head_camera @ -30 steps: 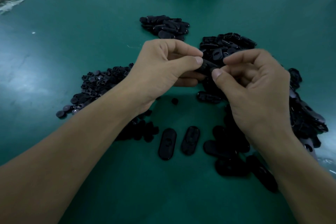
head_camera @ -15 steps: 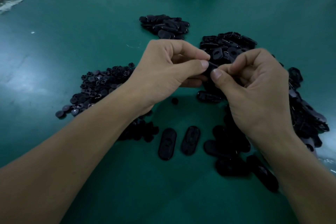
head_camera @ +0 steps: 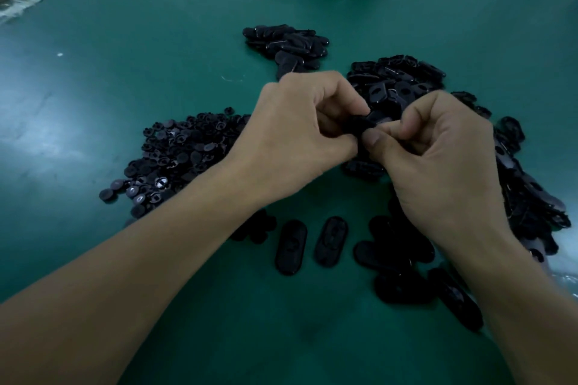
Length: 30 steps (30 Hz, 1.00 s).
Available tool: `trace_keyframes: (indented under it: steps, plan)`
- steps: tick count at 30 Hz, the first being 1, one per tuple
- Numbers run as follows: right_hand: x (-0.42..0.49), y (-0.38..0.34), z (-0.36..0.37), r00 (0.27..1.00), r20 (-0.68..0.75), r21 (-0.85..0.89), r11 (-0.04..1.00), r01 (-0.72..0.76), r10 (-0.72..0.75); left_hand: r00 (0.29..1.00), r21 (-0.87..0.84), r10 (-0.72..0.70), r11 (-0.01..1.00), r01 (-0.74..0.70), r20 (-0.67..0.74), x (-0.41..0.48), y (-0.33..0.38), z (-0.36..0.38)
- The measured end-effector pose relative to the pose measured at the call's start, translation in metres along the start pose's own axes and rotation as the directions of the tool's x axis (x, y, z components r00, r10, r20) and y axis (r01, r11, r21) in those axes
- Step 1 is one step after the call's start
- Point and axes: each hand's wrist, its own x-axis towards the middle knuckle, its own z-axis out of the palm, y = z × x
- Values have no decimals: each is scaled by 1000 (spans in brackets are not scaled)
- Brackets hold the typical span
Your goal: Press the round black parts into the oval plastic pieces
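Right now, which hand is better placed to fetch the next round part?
Left. Both grip one piece, but the left hand is beside the round parts; the right hand is by the ovals.

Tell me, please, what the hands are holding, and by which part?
Both hands pinch one small black piece: the left hand on its left end, the right hand on its right end; most of it is hidden.

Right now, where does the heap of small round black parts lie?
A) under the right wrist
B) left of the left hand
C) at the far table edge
B: the heap of round parts lies on the table left of the left hand.
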Motion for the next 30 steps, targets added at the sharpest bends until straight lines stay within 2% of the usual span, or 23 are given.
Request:
trace_keyframes:
  steps: [5,12,23,26,30]
  plan:
    - [2,1,-3,998,56,4,1000,-24,24,995,80,92,993,-89,-29,-1,0,0]
    - [1,3,-7,999,48,11,1000,-18,18,992,65,123,990,-125,31,0,0,0]
    - [2,0,-6,994,86,29,998,59,-61,988,212,155,966,-147,-21,1,-2,-2]
    - [2,4,-5,992,53,-17,993,116,-115,994,158,112,981,-109,-8,1,-1,-2]
    - [2,5,-3,981,42,-109,975,195,-192,999,-24,10,1000,-9,35,4,0,-4]
